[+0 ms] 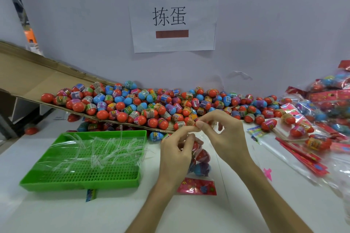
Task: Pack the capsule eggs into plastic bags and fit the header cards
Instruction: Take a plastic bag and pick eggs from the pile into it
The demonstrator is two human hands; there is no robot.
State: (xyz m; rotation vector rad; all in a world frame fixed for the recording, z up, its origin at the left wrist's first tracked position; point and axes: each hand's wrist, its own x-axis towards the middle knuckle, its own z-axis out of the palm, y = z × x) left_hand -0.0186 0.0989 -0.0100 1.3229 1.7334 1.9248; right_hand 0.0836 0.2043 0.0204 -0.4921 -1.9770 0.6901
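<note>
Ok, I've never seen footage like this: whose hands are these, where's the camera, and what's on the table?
No machine here: a person works with bare hands, and the one picture comes from a camera on their head, looking forward and down. The left hand and right hand both pinch a clear bag with a few eggs inside; a red card sits at its near end. Behind lies a big pile of eggs, partly on sloping cardboard. On the left, a green tray holds clear strips. On the right lie filled bags and more red cards. A paper sign is taped to the wall.
</note>
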